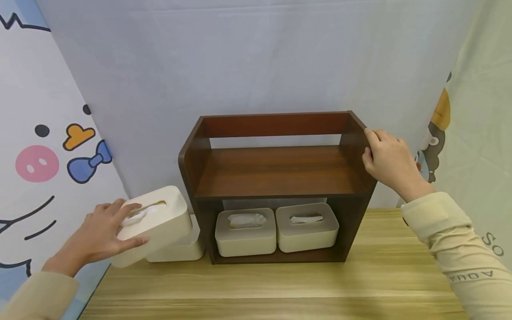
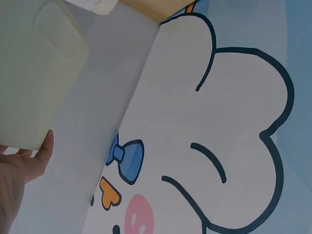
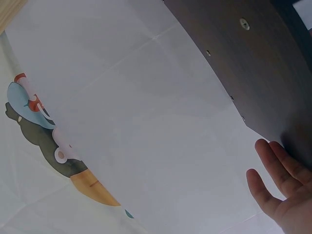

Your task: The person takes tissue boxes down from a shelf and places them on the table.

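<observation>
The left hand [image 1: 100,233] holds a white tissue box [image 1: 166,229] off the desk [image 1: 280,291], to the left of a dark brown shelf [image 1: 280,171]. Its grip pinches the box, the thumb along the near side and the fingers over the top by the slot, where some white tissue shows. The box is tilted, its right end higher than its left. The left wrist view gives a smooth pale face of it, with fingertips at one edge.

Behind and partly below it, a second white box [image 1: 182,252] sits on the desk, just beside the shelf's left side panel. Two more tissue boxes stand side by side in the lower compartment, a left one [image 1: 246,244] and a right one [image 1: 308,241], the latter slightly turned; tissue shows in both slots.

The right hand [image 1: 390,160] rests at the upper front of the shelf's right side panel (the right wrist view shows some of its fingers bent and apart near the panel's corner). Whether that grip pinches the board, I cannot tell.

A pale backdrop [image 1: 280,53] hangs behind, with a cartoon-printed sheet [image 1: 60,209] at the left and a pale green cloth [image 1: 480,133] at the right.
</observation>
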`<action>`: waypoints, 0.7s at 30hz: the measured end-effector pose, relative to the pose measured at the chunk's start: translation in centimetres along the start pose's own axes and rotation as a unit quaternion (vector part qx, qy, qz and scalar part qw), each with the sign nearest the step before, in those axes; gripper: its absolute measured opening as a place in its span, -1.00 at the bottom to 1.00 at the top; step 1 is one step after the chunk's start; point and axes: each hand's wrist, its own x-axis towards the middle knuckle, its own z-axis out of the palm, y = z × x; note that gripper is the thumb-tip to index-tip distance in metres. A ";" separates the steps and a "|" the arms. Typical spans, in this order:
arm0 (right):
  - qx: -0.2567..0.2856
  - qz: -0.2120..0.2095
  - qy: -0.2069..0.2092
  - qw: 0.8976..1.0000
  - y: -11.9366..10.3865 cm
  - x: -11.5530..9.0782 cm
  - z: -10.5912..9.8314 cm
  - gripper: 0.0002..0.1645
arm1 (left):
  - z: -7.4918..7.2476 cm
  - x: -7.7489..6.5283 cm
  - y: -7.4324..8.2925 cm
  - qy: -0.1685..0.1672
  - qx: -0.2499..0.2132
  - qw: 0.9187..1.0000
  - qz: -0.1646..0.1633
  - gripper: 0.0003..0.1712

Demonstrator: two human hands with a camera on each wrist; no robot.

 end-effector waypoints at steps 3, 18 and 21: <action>-0.001 0.000 -0.001 1.000 0.1 0.0 0.0 -0.49 | 1.0 -0.6 0.3 0.001 0.000 1.000 0.009 -0.06; -0.002 0.000 -0.006 1.000 0.1 0.0 0.0 -0.48 | 4.9 -2.9 1.4 0.012 -0.016 0.997 0.076 -0.09; -0.001 0.002 -0.008 1.000 0.1 0.0 -0.1 -0.48 | 5.6 -3.2 1.3 0.022 -0.017 0.996 0.091 -0.09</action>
